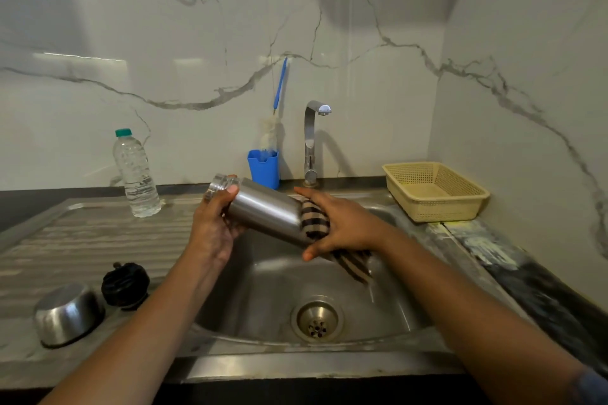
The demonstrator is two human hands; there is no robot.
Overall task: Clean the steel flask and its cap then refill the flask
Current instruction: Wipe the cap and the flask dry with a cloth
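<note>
Currently the steel flask [263,207] is held in the air over the sink basin [263,289], tilted, with its open threaded mouth up-left and its base down-right. Left hand [214,223] grips the flask near the neck, thumb across the shoulder and fingers curled round the far side. Right hand [342,223] is closed round a striped cloth [316,220], which it presses against the lower end of the flask; the cloth's loose tail hangs below the hand into the basin.

Black cap [125,284] stands on the ribbed drainboard [82,240] left of the basin. Just beside it, front-left, is a steel cup lid [67,314], mouth down. Cannot tell whether the two touch.

Plastic water bottle [136,174] with a green top stands upright at the back of the drainboard. Behind the basin, a blue holder [265,168] has a bottle brush [268,136] standing in it, its blue handle leaning on the wall. Chrome tap [312,141] is just right of the holder. Yellow basket [434,191] sits at the back right corner, partly on the dark bench [543,289]. Drain strainer [317,320] shows in the basin floor.
</note>
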